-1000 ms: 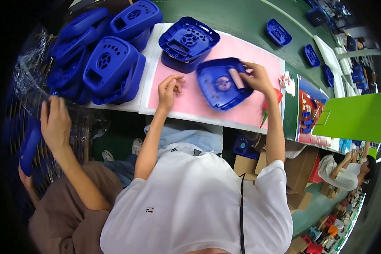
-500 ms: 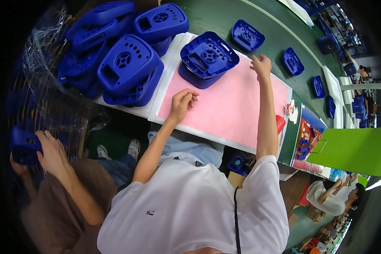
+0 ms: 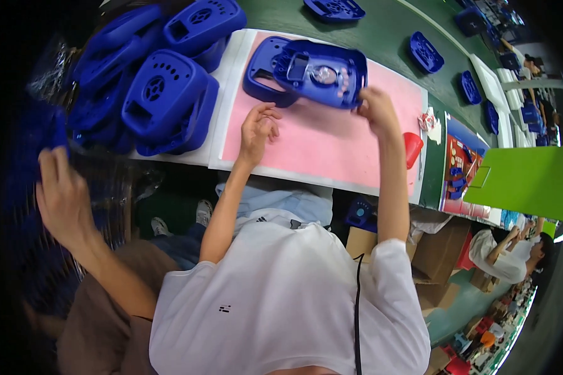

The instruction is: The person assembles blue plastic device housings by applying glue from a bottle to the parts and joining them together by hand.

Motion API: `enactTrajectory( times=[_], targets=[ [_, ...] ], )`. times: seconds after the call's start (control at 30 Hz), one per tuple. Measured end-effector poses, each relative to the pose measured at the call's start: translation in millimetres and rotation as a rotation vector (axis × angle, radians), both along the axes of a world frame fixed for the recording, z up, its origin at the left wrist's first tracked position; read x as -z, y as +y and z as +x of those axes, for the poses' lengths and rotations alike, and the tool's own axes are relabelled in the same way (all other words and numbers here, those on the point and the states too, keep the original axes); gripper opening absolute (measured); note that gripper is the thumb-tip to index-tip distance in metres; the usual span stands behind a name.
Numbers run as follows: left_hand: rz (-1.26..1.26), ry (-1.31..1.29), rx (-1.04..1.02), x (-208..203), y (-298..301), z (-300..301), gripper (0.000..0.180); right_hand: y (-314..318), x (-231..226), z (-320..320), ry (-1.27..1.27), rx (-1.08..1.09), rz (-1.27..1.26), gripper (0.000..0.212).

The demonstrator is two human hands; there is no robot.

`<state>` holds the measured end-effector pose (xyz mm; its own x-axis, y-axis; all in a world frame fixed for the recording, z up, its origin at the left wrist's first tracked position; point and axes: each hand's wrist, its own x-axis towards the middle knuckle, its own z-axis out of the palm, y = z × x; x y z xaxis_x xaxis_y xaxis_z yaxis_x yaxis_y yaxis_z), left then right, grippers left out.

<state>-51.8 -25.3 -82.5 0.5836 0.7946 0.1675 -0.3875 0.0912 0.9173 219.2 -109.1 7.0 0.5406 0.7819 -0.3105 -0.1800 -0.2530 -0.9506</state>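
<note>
My right hand [image 3: 376, 112] pinches the right edge of a blue plastic housing shell [image 3: 350, 69], its hollow inside facing up. The held shell is tilted and overlaps a second blue shell [image 3: 259, 65] lying on the pink mat [image 3: 319, 137]. That second shell is partly hidden beneath it. Nothing is in my left hand [image 3: 258, 132], whose fingers are loosely bent and apart. It hovers over the mat's left side, just below the lower shell and apart from it.
Stacked blue shells [image 3: 166, 94] fill the left end of the table. More shells [image 3: 426, 53] lie on the green belt [image 3: 388, 37] beyond. A red cup-like object [image 3: 413, 150] is on the right. At far left, a co-worker's hand [image 3: 62, 194] is near a blurred blue part.
My right hand has come down to the upper shell's edge, and that shell has shifted right off the lower one. My left hand has loosened its fingers. The co-worker's hand has moved up.
</note>
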Motion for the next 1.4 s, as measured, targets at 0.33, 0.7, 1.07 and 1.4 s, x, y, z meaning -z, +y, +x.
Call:
enactTrajectory(
  times=[0.33, 0.7, 1.07, 1.4],
  targets=[
    [0.235, 0.376, 0.010, -5, -6, 3, 0.045, -134, 25, -181, 0.126, -0.037, -0.108, 0.026],
    [0.407, 0.464, -0.107, -12, -10, 13, 0.045, -155, -2, 70, -0.678, 0.180, -1.053, 0.083],
    [0.421, 0.445, -0.111, -15, -11, 5, 0.044, -156, 19, 63, 0.154, 0.299, -0.194, 0.066],
    [0.362, 0.447, -0.083, -15, -9, 3, 0.047, -54, 37, -71, -0.001, 0.493, 0.528, 0.033]
  ],
)
